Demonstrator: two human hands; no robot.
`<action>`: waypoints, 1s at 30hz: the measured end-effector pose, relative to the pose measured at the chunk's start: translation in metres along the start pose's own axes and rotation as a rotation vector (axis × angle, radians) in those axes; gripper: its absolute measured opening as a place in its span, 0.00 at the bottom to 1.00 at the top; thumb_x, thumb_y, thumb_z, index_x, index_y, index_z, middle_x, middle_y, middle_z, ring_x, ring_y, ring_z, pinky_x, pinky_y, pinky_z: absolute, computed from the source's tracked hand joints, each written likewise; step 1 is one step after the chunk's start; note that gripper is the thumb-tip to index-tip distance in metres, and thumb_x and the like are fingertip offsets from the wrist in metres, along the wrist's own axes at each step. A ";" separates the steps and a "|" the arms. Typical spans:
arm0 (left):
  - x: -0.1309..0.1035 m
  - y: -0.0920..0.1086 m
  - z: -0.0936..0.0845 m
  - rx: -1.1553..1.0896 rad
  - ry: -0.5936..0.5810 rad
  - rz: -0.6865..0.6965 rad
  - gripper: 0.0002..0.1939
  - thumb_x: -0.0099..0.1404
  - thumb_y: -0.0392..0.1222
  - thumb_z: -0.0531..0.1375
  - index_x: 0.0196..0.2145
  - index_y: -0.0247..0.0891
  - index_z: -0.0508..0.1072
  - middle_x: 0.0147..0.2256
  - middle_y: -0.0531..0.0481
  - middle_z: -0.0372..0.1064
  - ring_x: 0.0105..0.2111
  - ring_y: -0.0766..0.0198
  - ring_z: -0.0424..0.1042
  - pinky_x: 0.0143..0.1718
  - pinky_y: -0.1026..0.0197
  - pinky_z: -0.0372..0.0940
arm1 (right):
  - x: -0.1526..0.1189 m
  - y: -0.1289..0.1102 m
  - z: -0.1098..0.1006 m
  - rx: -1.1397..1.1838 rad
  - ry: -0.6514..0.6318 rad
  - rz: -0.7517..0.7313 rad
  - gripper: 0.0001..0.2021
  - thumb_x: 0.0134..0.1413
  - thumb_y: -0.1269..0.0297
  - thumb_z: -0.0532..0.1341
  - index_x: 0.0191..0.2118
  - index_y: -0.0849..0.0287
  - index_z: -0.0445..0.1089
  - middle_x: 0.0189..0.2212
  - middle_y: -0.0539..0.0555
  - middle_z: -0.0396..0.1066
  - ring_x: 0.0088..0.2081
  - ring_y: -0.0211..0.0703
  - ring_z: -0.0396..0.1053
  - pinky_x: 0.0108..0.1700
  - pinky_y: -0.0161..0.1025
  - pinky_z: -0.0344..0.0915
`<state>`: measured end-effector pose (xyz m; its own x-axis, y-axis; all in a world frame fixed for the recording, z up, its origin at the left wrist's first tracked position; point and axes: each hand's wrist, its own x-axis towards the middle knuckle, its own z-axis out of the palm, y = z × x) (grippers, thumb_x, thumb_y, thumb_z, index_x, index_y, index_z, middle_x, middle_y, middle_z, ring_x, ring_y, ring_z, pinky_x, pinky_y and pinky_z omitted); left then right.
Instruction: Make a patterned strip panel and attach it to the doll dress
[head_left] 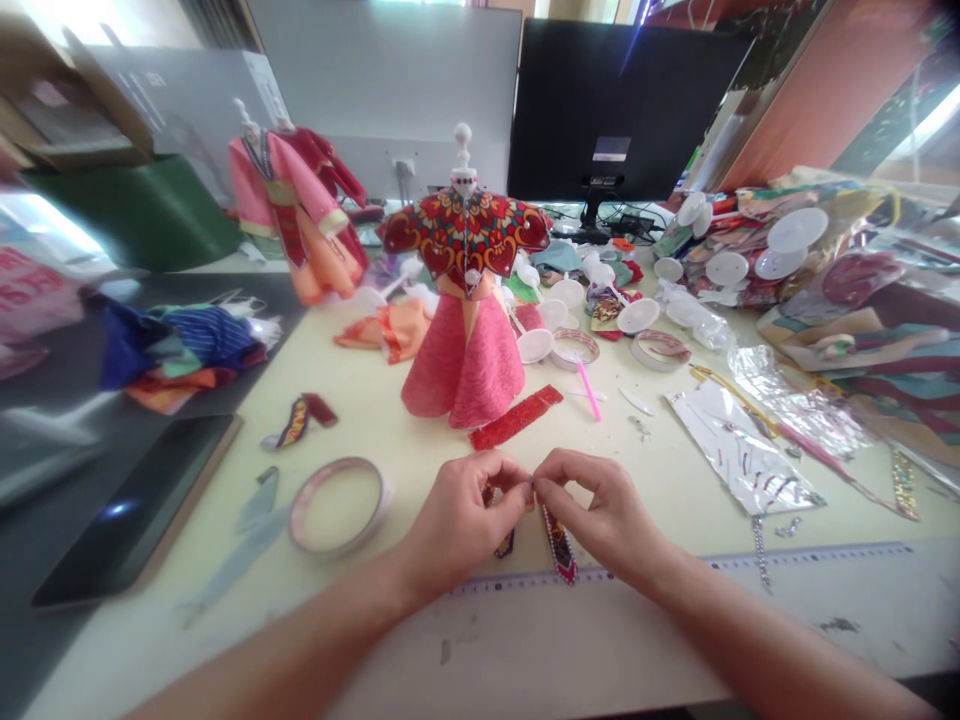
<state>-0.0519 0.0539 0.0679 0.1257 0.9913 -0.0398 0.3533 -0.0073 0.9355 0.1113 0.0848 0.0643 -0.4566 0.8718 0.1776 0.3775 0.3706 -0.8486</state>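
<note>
My left hand (469, 515) and my right hand (600, 505) meet low in the middle of the view, fingertips pinched together on a small patterned strip (559, 545). One pointed end with a beaded edge hangs below my right fingers; another dark end shows under my left hand. The part between the fingertips is mostly hidden. Beyond my hands stands a small dress form (463, 150) with a red patterned collar (469, 235) and a pink skirt (465, 360). A red glittery strip (517, 417) lies at the skirt's foot.
A tape roll (339, 507) and a phone (142, 510) lie to the left, near a small patterned piece (294, 423). A ruler (810, 558) runs along the front. On the right are a white beaded sheet (742, 450) and piled fabrics. Monitors (622, 110) stand behind.
</note>
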 end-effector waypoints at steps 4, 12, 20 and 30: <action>0.000 -0.001 0.000 0.006 0.001 -0.009 0.06 0.60 0.39 0.56 0.30 0.37 0.72 0.25 0.54 0.67 0.22 0.71 0.61 0.21 0.70 0.57 | 0.000 -0.001 0.000 0.008 0.001 0.004 0.08 0.50 0.72 0.55 0.23 0.59 0.67 0.20 0.48 0.67 0.24 0.35 0.64 0.28 0.33 0.61; 0.001 -0.001 0.000 -0.005 -0.004 -0.012 0.06 0.60 0.39 0.56 0.29 0.36 0.72 0.25 0.53 0.68 0.22 0.71 0.62 0.20 0.70 0.57 | 0.001 0.001 0.000 0.009 -0.010 0.023 0.08 0.49 0.72 0.55 0.23 0.59 0.66 0.20 0.47 0.66 0.24 0.35 0.63 0.27 0.32 0.60; 0.001 0.000 0.000 -0.046 -0.012 -0.034 0.08 0.60 0.40 0.56 0.30 0.35 0.73 0.28 0.50 0.71 0.25 0.68 0.67 0.23 0.68 0.61 | 0.000 -0.001 -0.001 -0.004 -0.018 0.006 0.08 0.50 0.72 0.54 0.24 0.59 0.66 0.20 0.48 0.66 0.24 0.35 0.63 0.27 0.32 0.60; 0.002 0.001 0.000 -0.054 0.007 -0.041 0.07 0.60 0.40 0.57 0.30 0.35 0.73 0.28 0.49 0.72 0.24 0.67 0.68 0.23 0.68 0.62 | -0.003 0.007 0.003 -0.117 0.031 -0.172 0.07 0.50 0.75 0.54 0.26 0.58 0.65 0.21 0.49 0.65 0.24 0.35 0.62 0.28 0.34 0.60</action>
<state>-0.0517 0.0555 0.0687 0.1054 0.9915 -0.0759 0.3075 0.0401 0.9507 0.1125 0.0838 0.0567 -0.4984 0.8011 0.3313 0.3882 0.5479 -0.7410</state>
